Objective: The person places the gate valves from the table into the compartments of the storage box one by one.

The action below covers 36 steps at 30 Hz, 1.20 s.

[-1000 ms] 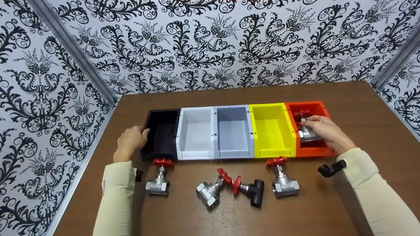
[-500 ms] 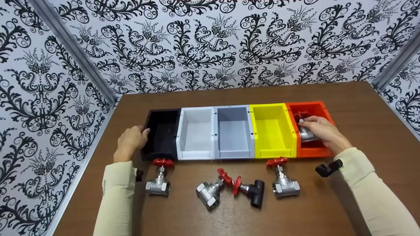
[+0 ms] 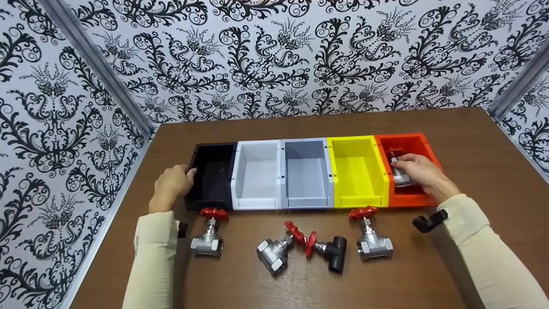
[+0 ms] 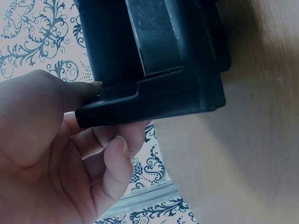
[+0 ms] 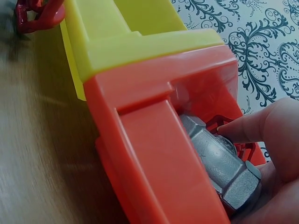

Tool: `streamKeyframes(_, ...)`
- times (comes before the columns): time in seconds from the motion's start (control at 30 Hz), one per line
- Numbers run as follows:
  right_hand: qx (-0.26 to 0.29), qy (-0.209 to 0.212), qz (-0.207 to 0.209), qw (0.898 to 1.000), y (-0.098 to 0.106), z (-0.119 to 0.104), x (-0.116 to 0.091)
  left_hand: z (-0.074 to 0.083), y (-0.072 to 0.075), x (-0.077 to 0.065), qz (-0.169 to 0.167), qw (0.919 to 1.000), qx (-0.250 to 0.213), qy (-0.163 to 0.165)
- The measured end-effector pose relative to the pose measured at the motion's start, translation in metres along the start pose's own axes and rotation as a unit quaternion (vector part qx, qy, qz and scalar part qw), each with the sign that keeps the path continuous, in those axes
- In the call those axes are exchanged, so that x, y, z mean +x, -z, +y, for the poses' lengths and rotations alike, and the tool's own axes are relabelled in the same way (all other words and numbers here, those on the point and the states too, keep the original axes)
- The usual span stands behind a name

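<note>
My left hand [image 3: 173,186] pinches the side wall of the black bin [image 3: 209,205] at the left end of the row. In the left wrist view its thumb is over the rim of the black bin [image 4: 154,105], and its fingers lie along the outside. On the far right, my right hand [image 3: 425,175] reaches into the red-orange bin [image 3: 414,200]. It holds a metal valve with a red handwheel [image 3: 402,178], thumb and fingers at its neck. The right wrist view shows the valve's silver body [image 5: 217,161] inside the bin, behind the front lip; some fingers are hidden.
Between the end bins stand a white bin [image 3: 257,203], a grey bin [image 3: 306,201] and a yellow bin [image 3: 360,201]. In front lie metal valves [image 3: 208,244], [image 3: 273,256], [image 3: 374,246] and a black-bodied valve [image 3: 336,254]. Patterned walls [image 3: 283,64] enclose the wooden table [image 3: 321,287].
My right hand has shifted slightly left inside the red-orange bin, and the valve in it has turned a little. The left hand stays on the black bin.
</note>
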State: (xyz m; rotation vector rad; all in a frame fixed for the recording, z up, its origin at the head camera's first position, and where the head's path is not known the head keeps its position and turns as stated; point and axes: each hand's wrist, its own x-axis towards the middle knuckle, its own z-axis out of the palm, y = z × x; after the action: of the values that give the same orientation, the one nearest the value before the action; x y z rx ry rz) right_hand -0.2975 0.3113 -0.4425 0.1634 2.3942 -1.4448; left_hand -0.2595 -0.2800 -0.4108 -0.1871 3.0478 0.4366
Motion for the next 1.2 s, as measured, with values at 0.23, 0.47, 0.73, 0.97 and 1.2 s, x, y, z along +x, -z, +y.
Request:
streamKeyframes(0.23,-0.003,-0.005,-0.006,1.0,-0.0003,0.0008,0.0007,-0.0008,-0.001,0.0003,-0.002,1.0,-0.002,0.002)
streamKeyframes(0.47,-0.009,-0.012,-0.007,1.0,0.0006,0.0011,0.001,-0.0017,-0.0014,-0.0001,-0.004,1.0,-0.007,0.006)
streamKeyframes(0.73,-0.008,-0.025,-0.005,1.0,0.0005,0.0012,0.0023,-0.0008,-0.0011,-0.0002,0.003,1.0,-0.008,0.003)
streamKeyframes(0.97,-0.007,-0.02,-0.004,1.0,0.0014,0.0016,0.0034,-0.0019,-0.0017,0.0001,-0.003,0.9999,-0.008,0.005)
streamKeyframes(1.2,-0.004,-0.022,-0.007,1.0,0.0018,0.0021,0.0042,-0.0023,-0.0026,0.0002,-0.001,0.9999,-0.013,0.005)
